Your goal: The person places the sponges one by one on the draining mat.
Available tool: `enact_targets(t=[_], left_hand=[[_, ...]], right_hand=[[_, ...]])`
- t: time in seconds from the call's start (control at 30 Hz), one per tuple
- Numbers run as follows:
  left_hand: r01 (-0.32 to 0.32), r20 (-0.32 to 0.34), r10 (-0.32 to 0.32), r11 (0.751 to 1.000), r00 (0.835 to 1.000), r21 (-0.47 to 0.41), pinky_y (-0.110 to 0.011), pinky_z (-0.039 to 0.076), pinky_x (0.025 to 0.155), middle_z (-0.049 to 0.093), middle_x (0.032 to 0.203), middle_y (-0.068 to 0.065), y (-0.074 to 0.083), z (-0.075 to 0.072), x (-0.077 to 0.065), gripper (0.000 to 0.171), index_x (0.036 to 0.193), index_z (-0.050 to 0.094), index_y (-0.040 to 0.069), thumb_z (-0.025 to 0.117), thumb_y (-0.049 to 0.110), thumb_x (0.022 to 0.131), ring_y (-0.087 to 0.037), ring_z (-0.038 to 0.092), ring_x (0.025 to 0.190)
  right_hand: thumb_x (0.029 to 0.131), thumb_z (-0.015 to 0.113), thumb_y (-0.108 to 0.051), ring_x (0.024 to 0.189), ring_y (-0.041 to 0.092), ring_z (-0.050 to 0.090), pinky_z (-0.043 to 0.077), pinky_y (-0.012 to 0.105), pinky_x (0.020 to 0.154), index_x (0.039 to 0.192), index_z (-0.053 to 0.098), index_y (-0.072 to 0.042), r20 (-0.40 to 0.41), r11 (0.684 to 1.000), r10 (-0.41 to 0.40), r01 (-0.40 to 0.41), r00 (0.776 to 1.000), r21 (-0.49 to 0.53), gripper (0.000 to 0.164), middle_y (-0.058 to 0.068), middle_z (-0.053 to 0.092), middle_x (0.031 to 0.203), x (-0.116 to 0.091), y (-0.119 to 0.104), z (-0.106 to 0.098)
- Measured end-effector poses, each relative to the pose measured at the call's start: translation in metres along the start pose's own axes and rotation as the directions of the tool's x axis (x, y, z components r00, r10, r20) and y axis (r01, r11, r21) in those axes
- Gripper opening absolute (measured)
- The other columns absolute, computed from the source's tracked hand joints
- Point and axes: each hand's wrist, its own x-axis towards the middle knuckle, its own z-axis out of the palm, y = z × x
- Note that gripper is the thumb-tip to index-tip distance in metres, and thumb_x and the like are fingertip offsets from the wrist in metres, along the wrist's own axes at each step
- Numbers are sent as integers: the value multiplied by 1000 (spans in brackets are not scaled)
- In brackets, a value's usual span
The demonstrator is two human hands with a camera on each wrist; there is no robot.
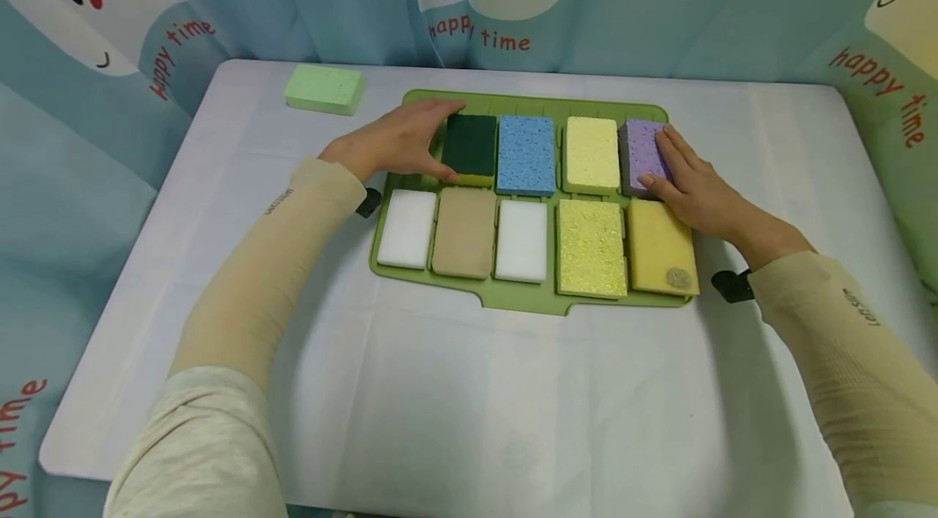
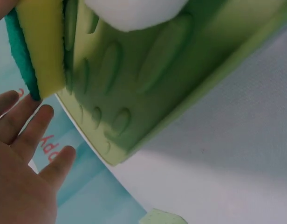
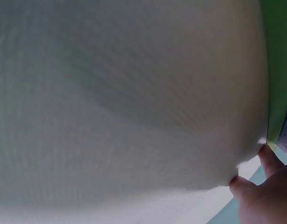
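In the head view a green tray holds two rows of sponges. My left hand grips a dark green and yellow scouring sponge at the back left, thumb at its near end and fingers towards its far end. The left wrist view shows fingertips at the end of this sponge. My right hand holds a purple sponge at the back right, thumb near its front and fingers at its right side. Between them lie a blue sponge and a pale yellow sponge.
The front row has a white sponge, a tan one, another white one, a speckled yellow one and a plain yellow one. A light green sponge lies on the white table, beyond the tray's left side.
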Motion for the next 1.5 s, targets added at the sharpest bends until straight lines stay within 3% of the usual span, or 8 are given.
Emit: enact_targets(t=[0.13, 0.33, 0.67, 0.8, 1.0, 1.2, 1.5], left_hand=[[29, -13, -30, 999, 999, -29, -51, 16, 124, 11, 168, -7, -5, -3, -4, 106, 161, 7, 20, 66, 63, 84, -28, 11, 155], [88, -92, -94, 994, 991, -68, -53, 14, 124, 10, 168, -10, -23, -10, -13, 94, 161, 11, 16, 53, 64, 92, -31, 9, 155], [250, -175, -246, 968, 954, 7, -56, 3, 124, 2, 167, -15, -51, -14, -20, 94, 161, 7, 12, 49, 63, 94, -37, 0, 154], [341, -202, -337, 940, 920, -16, -56, 3, 124, 0, 167, -17, -59, -15, -22, 95, 161, 5, 11, 48, 63, 94, -38, -1, 154], [482, -256, -474, 876, 843, -35, -60, 8, 122, 1, 165, -22, -72, -18, -25, 95, 160, 5, 7, 45, 63, 94, -42, -2, 152], [570, -248, -578, 814, 778, -109, -63, 6, 120, -6, 162, -26, -85, -19, -28, 99, 159, -1, 7, 45, 63, 93, -45, -10, 151], [660, -196, -678, 735, 708, -158, -67, 8, 119, -19, 159, -34, -94, -20, -24, 101, 158, -14, 12, 39, 67, 92, -51, -14, 148]], right_hand=[[106, 34, -46, 153, 39, -14, -5, 68, 117, 159, -13, -15, 6, 1000, 9, -9, 1000, 0, 78, 6, -22, 166, 0, -2, 0], [106, 34, -46, 153, 39, -14, -4, 69, 117, 159, -13, -14, 3, 1000, 12, -12, 1000, -3, 78, 7, -22, 166, 0, -1, 0], [106, 34, -46, 152, 40, -14, -4, 69, 117, 159, -13, -15, -6, 1000, 5, -5, 1000, -10, 78, 7, -21, 166, -1, 2, 1], [106, 34, -46, 153, 40, -14, -4, 69, 117, 159, -13, -14, -6, 1000, 6, -6, 1000, -9, 78, 8, -21, 166, -1, 2, 1], [106, 34, -46, 153, 38, -14, -4, 69, 117, 159, -13, -15, -2, 1000, 5, -5, 1000, -2, 78, 7, -21, 166, 0, 0, 0], [106, 34, -46, 153, 37, -14, -3, 69, 117, 159, -13, -14, -7, 1000, 3, -3, 1000, 6, 77, 8, -20, 166, -2, 2, 0], [106, 35, -45, 153, 37, -12, -3, 68, 118, 159, -11, -14, -13, 1000, -20, 20, 1000, 7, 77, 9, -19, 166, -1, 3, -1]])
